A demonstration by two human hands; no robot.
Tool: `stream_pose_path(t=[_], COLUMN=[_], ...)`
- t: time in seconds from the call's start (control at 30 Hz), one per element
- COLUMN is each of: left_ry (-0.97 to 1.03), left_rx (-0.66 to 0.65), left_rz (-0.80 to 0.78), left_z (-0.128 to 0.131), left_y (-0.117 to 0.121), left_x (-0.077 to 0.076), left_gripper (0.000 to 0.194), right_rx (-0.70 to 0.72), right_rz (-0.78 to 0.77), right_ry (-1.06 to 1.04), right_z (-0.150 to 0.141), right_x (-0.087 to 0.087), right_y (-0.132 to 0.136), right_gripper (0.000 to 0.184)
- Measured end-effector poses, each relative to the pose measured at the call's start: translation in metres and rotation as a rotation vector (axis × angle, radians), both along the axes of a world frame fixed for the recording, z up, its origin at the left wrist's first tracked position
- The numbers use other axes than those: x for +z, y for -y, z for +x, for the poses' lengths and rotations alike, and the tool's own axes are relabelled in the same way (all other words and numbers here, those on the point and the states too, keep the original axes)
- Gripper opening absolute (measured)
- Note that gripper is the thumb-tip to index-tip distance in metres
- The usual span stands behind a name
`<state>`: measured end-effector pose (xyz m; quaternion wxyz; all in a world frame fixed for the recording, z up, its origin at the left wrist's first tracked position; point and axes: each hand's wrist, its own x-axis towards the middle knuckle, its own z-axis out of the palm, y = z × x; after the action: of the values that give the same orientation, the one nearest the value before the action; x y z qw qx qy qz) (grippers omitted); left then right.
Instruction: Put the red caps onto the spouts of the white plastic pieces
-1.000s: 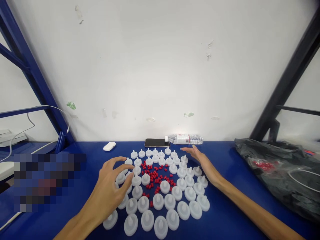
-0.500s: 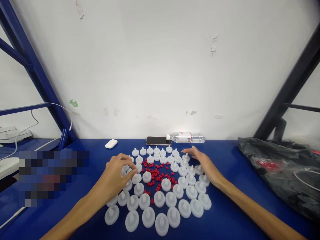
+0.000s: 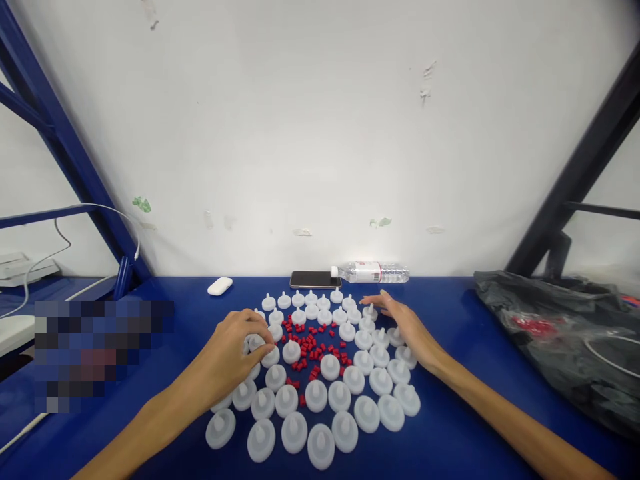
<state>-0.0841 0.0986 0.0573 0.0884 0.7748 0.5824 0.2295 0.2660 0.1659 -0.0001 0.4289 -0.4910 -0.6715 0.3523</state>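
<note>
Many round discs of cloudy white plastic sit on a flat blue table. Each one I can see well has a little pointy bit sticking up from its middle. They make a big, bumpy ring. Inside the ring lie lots of tiny, bright red tube-shaped bits, most of them in a messy heap. A few red bits lie apart from the heap, and one is near the front, between two discs.

The bare left hand is over the discs on the left side. Its fingers are bent, and the thumb and fingertips are near each other. A white disc shows in the gap between them. I cannot tell if the hand holds anything or just touches that disc.

The bare right hand is at the right edge of the ring. Its fingers are stretched out, and it is not gripping anything. The fingertips are by a disc near the back, but I cannot tell if they touch it.

Behind the discs lie a flat black phone and a clear plastic bottle with a white cap, on its side by the white wall. A small, rounded white case is further left. A crumpled dark plastic bag is far to the right.
</note>
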Motion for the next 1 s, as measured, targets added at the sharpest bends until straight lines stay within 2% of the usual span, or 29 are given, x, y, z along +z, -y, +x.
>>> stream_pose_path(t=[0.07,0.13,0.27,0.33,0.43,0.53,0.67,0.83,1.0], left_ry=[0.051,0.110,0.265,0.359,0.474,0.529,0.542,0.539,0.574], left_rx=[0.003,0.030,0.097,0.119,0.138,0.145,0.127,0.144,0.228], left_rz=[0.019,0.068,0.204,0.242,0.257,0.258,0.249,0.239,0.202], left_z=[0.000,-0.002,-0.012,-0.020,-0.031,-0.040,-0.049,-0.055,-0.057], left_y=[0.001,-0.001,-0.024,-0.042,-0.069,-0.084,-0.084,-0.082,-0.086], left_x=[0.003,0.008,0.012,0.006,-0.013,-0.031,-0.040,-0.040,-0.043], left_gripper=[0.016,0.027,0.032,0.030,0.028,0.029,0.029,0.029,0.030], right_rx=[0.004,0.014,0.048,0.068,0.100,0.136,0.118,-0.021,-0.137], right_rz=[-0.002,-0.012,-0.053,-0.076,-0.095,-0.090,-0.078,-0.052,-0.015], right_ry=[-0.020,-0.050,-0.124,-0.161,-0.215,-0.274,-0.348,-0.342,-0.349], right_z=[0.000,0.000,-0.002,-0.004,-0.008,-0.010,-0.007,0.007,0.018], right_x=[0.000,0.000,0.000,0.001,0.004,0.006,0.006,0.004,0.002], right_y=[0.001,0.002,0.004,0.006,0.009,0.010,0.004,-0.009,-0.021], right_gripper=[0.061,0.060,0.059,0.059,0.059,0.059,0.062,0.066,0.065])
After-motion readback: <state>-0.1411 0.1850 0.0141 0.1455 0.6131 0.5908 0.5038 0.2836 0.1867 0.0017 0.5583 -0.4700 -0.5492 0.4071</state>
